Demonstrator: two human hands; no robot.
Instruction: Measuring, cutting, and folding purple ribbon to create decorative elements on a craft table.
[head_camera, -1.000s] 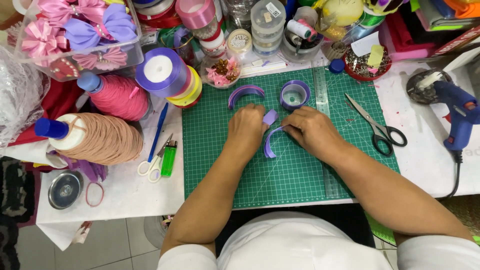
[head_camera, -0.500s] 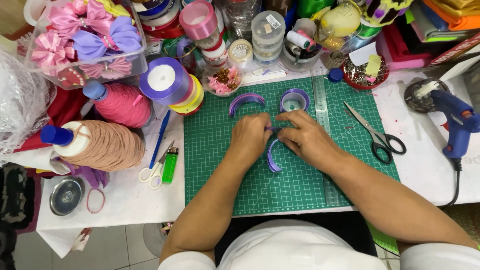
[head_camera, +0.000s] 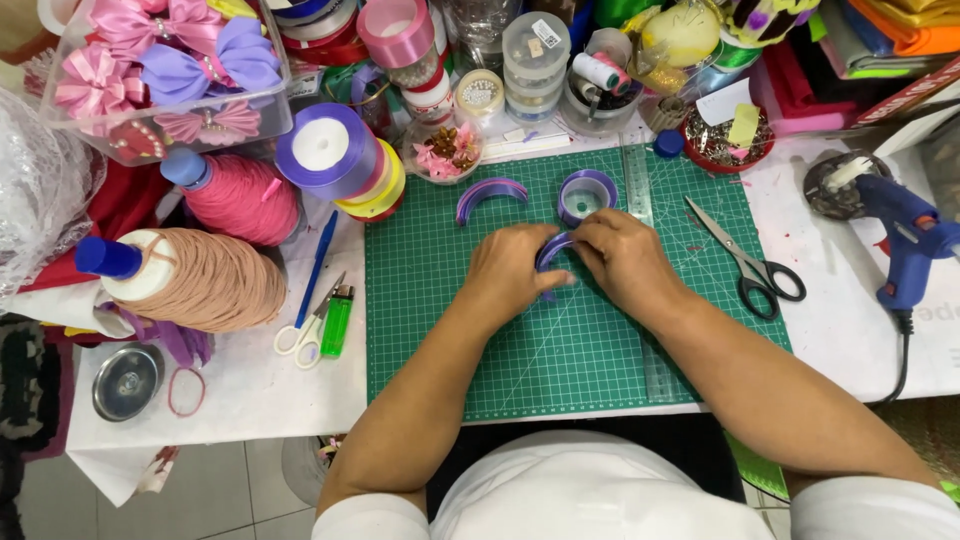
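Both my hands meet over the middle of a green cutting mat. My left hand and my right hand pinch a short strip of purple ribbon that curls up between the fingers. Just beyond the hands lie a curved piece of purple ribbon and a small coil of purple ribbon. Part of the held strip is hidden under my fingers.
Black-handled scissors and a metal ruler lie on the mat's right side. A blue glue gun stands at far right. Left of the mat are a purple ribbon spool, thread cones, small scissors, a green lighter and a box of bows.
My hands have closed in together and lifted the purple strip, bending it into an upward loop between the fingers; earlier it lay curved on the mat.
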